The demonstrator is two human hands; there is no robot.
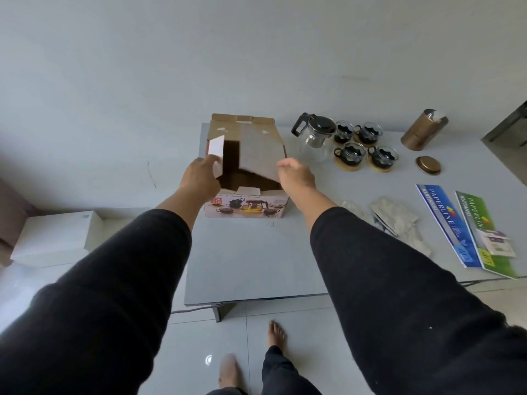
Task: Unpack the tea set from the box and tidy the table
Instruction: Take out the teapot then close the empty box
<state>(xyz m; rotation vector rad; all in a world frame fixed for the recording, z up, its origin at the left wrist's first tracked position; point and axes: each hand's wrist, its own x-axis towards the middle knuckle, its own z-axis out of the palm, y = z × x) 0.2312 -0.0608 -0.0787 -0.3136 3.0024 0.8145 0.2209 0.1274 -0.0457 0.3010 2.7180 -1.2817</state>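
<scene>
Box (245,206) cardboard, printed front, top open; left hand (199,178) pinches flap; right hand (295,173) spread.

A plain pale grey wall (256,52) fills the upper view. Below it stands a glossy grey rectangular worktop (251,260) on a dark metal leg (218,313). The floor of large glossy white tiles (216,337) mirrors a bright spot of light. A white rectangular box (57,238) lies left of the worktop.
</scene>
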